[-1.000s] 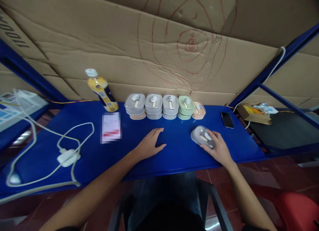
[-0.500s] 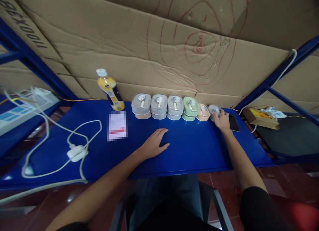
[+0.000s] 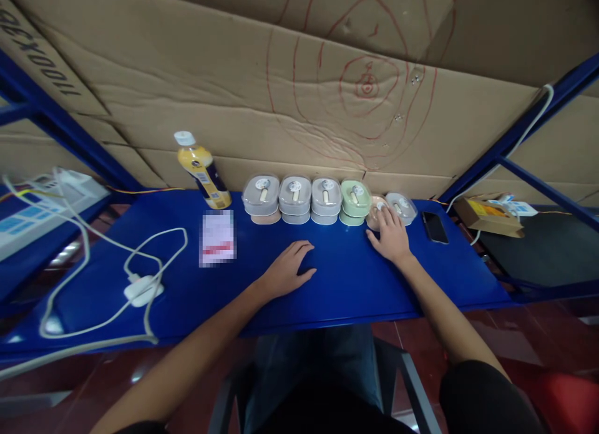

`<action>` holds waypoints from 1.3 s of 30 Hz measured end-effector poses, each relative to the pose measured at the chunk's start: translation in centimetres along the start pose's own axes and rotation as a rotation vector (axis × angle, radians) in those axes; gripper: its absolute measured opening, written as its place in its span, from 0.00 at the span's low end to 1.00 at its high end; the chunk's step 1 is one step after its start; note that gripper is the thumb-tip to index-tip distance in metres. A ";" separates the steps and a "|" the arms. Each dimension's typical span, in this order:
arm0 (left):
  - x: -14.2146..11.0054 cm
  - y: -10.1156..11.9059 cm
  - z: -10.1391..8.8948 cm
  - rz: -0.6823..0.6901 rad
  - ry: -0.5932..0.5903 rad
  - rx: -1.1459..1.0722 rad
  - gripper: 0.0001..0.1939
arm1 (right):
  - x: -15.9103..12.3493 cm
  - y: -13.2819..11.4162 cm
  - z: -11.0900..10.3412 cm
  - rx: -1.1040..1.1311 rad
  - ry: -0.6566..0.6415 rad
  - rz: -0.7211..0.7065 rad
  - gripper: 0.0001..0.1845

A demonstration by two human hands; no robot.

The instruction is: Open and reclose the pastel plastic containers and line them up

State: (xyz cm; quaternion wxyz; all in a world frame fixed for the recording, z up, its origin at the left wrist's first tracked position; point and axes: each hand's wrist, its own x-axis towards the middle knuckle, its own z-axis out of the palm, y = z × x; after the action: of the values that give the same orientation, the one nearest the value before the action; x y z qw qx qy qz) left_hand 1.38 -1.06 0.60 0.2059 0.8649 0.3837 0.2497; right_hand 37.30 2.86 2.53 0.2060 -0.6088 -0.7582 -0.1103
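Observation:
My left hand (image 3: 286, 273) rests on the blue table, thumb apart from the fingers, with nothing in it. My right hand (image 3: 390, 234) is over the small peach lidded container (image 3: 374, 206), its fingers stretched across the lid and its thumb out at the front left; they do not close around it. Right of that hand stands a small grey container (image 3: 403, 204). To the left is a row of stacked, clear-lidded containers: a green stack (image 3: 355, 200), two grey stacks (image 3: 326, 200) (image 3: 295, 200), and a grey one on a peach base (image 3: 262, 197). Pale handle-like pieces and round stickers show on the lids.
A yellow drink bottle (image 3: 204, 172) and a blurred card (image 3: 218, 237) are at the left. A white adapter with looped cables (image 3: 144, 290) lies near the front left. At the right are a phone (image 3: 435, 227) and an open carton (image 3: 489, 217). Cardboard (image 3: 210, 78) stands behind.
My right hand has left the small grey container and moved left to the peach one. The phone now shows fully. My left hand stays in place; the view has shifted slightly.

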 end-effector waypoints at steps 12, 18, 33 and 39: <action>-0.1 0.4 -0.6 -0.092 -0.023 -0.130 0.41 | -4.6 -4.5 -3.8 0.127 -0.058 0.148 0.39; -0.2 0.0 -0.4 -0.013 0.016 -0.245 0.60 | -3.2 -11.6 -4.3 0.286 -0.212 -0.230 0.52; -0.5 -0.4 -0.3 0.041 0.044 -0.201 0.44 | -3.3 -8.3 -2.8 0.469 -0.141 -0.228 0.44; -0.3 -0.3 -0.7 0.168 0.037 -0.111 0.18 | -5.3 -4.3 -1.8 0.425 -0.159 -0.113 0.42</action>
State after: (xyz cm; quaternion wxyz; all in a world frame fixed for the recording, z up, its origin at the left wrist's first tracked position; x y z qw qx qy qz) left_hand 0.58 -0.96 0.93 0.2247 0.8765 0.2992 0.3031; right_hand 34.38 -3.54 2.14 0.2627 -0.5150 -0.8111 0.0885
